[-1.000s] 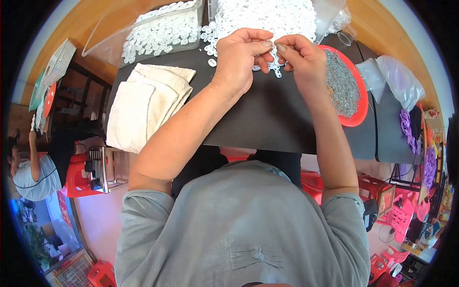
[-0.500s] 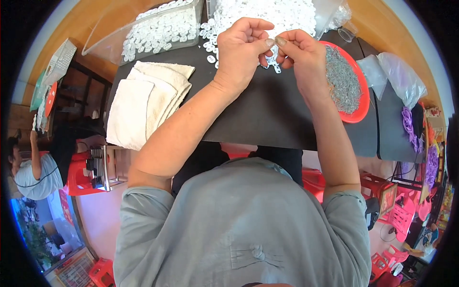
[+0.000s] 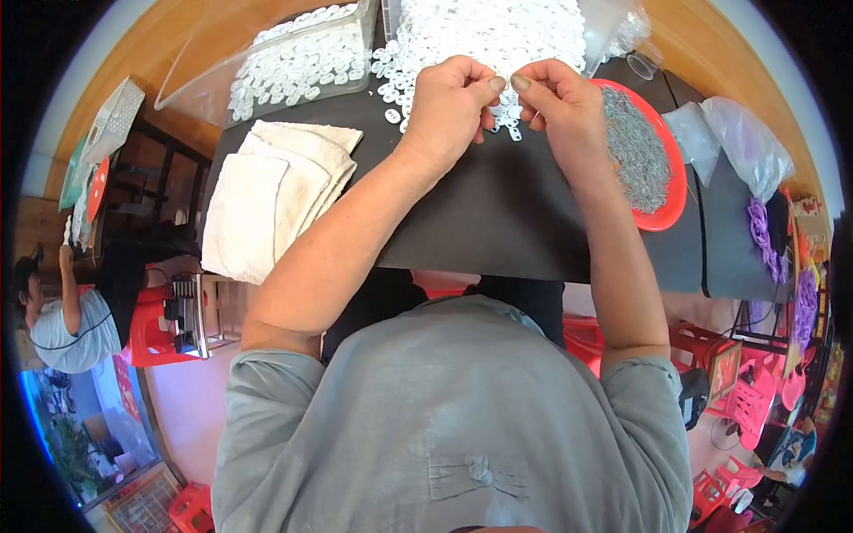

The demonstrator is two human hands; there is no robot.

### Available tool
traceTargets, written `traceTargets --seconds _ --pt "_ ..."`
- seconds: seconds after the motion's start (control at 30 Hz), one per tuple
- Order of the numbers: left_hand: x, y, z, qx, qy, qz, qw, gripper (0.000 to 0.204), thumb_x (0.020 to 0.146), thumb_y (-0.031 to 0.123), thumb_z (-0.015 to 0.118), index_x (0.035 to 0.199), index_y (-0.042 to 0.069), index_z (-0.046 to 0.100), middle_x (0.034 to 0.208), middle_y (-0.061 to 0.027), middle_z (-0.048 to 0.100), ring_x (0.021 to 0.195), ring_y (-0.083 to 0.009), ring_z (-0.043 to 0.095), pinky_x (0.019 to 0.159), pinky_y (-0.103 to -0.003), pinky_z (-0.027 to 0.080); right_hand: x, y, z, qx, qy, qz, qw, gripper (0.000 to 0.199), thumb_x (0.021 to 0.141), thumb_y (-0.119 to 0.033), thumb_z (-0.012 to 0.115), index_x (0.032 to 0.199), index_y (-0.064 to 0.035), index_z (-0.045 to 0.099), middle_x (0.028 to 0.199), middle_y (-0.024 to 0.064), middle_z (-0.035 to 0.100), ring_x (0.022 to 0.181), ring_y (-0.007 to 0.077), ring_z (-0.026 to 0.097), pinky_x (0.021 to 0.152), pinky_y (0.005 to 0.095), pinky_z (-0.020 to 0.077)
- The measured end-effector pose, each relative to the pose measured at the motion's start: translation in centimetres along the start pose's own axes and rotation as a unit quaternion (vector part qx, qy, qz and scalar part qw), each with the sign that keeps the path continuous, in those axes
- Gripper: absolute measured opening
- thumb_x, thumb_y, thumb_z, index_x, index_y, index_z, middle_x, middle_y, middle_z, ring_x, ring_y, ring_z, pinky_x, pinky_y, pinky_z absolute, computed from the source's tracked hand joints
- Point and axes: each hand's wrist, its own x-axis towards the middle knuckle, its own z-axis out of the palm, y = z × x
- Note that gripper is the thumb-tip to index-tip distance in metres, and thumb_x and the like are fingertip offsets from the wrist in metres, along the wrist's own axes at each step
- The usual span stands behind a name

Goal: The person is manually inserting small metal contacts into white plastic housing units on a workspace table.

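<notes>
My left hand [image 3: 447, 108] and my right hand [image 3: 566, 105] meet above the table, thumbs and index fingertips pinched almost against each other. Whatever sits between the fingertips is too small to make out. Just beyond and below them lies a big heap of small white oval plastic pieces [image 3: 489, 35], with some strays [image 3: 393, 115] scattered on the dark tabletop. Beside my right wrist stands a red basin [image 3: 677, 169] full of thin, silvery wire-like metal pieces [image 3: 638, 155].
A clear plastic bin [image 3: 342, 89] of white pieces stands at the back left. Folded cream cloths [image 3: 244, 213] lie near the left edge of the black table [image 3: 489, 222]. Clear plastic bags [image 3: 751, 147] are at the right. Another person [image 3: 75, 324] sits far left.
My left hand has come slightly lower and its outer fingers have curled in. The fingertips of both hands stay pinched together in nearly the same place.
</notes>
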Motion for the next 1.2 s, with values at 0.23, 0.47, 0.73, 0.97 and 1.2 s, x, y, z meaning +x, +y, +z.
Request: traceTargets --seconds 0.23,0.47,0.73,0.97,1.2 --pt "-0.2 0.5 0.1 0.016 -0.021 0.013 1.0 0.011 0.09 0.01 0.063 0.083 0.001 0.06 0.07 -0.0033 0.059 0.054 -0.0089 0.054 0.042 -0.023 0.041 -0.1 0.1 -0.3 -0.001 -0.017 0.018 1.0 0.014 0.092 -0.018 0.062 0.089 -0.0048 0.064 0.069 -0.0035 0.056 0.063 0.0033 0.05 0.056 0.0185 0.0373" --pt "-0.6 0.1 0.3 0.014 0.003 0.012 1.0 0.01 0.087 0.004 0.06 0.078 0.0 0.058 0.065 -0.0029 0.057 0.052 -0.0082 0.052 0.041 -0.023 0.04 -0.5 0.1 0.2 0.043 -0.034 0.054 0.997 0.012 0.092 -0.016 0.061 0.088 -0.0045 0.062 0.068 -0.0024 0.057 0.062 0.0044 0.051 0.055 0.0191 0.0367" --pt "-0.1 -1.9 0.2 0.07 0.033 0.088 0.993 0.01 0.089 0.007 0.059 0.081 0.001 0.06 0.063 -0.0018 0.057 0.05 -0.0071 0.05 0.039 -0.022 0.037 -0.1 0.8 0.5 0.02 -0.05 0.04 0.998 0.011 0.091 -0.014 0.061 0.088 -0.0038 0.062 0.07 -0.0011 0.059 0.061 0.0048 0.052 0.054 0.019 0.0369" --pt "-1.8 -3.2 1.9 0.114 -0.048 0.239 0.963 0.014 0.085 0.014 0.061 0.087 0.001 0.06 0.074 -0.0111 0.062 0.068 -0.0187 0.06 0.065 -0.032 0.048 1.1 -1.7 -1.1 -0.043 0.086 0.043 0.994 0.015 0.088 -0.015 0.066 0.094 -0.0015 0.069 0.069 -0.0003 0.059 0.059 0.0055 0.053 0.053 0.0203 0.0381" --pt "-4.7 -3.3 3.1 0.192 -0.257 0.35 0.88 0.014 0.075 0.014 0.062 0.077 0.001 0.057 0.075 -0.0173 0.063 0.068 -0.0379 0.061 0.063 -0.046 0.049 5.4 -2.1 4.5 -0.21 -0.273 -0.171 0.923 0.008 0.086 -0.007 0.065 0.093 -0.004 0.068 0.078 0.0004 0.064 0.07 0.0121 0.059 0.059 0.0275 0.0445"
